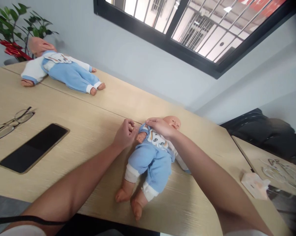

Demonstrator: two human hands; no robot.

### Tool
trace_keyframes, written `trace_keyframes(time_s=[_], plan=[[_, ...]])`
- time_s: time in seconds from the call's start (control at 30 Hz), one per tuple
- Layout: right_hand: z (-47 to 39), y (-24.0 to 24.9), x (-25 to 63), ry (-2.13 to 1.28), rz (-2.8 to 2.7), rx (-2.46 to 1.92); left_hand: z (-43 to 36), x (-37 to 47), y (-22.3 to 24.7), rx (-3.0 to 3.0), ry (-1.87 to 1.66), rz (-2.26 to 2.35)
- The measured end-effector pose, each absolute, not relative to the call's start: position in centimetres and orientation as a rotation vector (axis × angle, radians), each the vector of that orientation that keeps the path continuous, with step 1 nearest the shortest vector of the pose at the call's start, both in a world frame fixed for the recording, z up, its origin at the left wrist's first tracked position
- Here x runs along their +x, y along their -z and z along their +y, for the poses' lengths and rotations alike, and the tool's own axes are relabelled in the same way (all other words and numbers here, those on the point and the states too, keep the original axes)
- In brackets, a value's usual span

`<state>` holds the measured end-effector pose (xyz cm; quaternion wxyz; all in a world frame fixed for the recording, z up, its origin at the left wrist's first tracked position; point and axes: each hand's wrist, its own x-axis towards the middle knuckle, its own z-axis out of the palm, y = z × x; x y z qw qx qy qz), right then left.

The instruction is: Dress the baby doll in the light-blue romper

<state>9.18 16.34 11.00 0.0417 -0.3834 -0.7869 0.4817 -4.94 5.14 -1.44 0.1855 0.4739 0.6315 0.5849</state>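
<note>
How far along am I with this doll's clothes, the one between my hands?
Done, it seems: the doll has its blue trousers and top on, with the bib across its chest.
In hand: your right hand covers its shoulder area, your left hand is by its sleeve.
Left: perhaps only that shoulder area, which your hand hides.

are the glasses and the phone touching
Apart: the head view shows a strip of bare tabletop between the glasses and the nearest edge of the phone.

Bare forearms point(76, 182), thin black cord point(37, 219) across the left one, white cloth edges point(25, 230), probably sleeves
</note>
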Motion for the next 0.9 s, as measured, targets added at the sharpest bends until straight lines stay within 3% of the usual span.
trace_keyframes(time_s=[0.17, 0.3, 0.67, 0.9], plan=[[18.3, -10.8, 9.3, -1.788, -2.25, -1.249, 4.1, -4.0, 0.6, 1.672, -1.319, 1.831], [19.1, -11.4, 8.8, -1.805, -2.275, -1.379, 4.2, -3.2, 0.7, 1.758, -1.289, 1.896], [20.6, -10.8, 7.9, -1.071, -2.525, -1.738, 3.7, -4.7, 0.7, 1.98, -1.664, 1.501], [22.2, -11.2, 10.9, -0.685, -2.45, -1.877, 4.6, -5.5, 1.2, 0.921, -1.877, 1.358]])
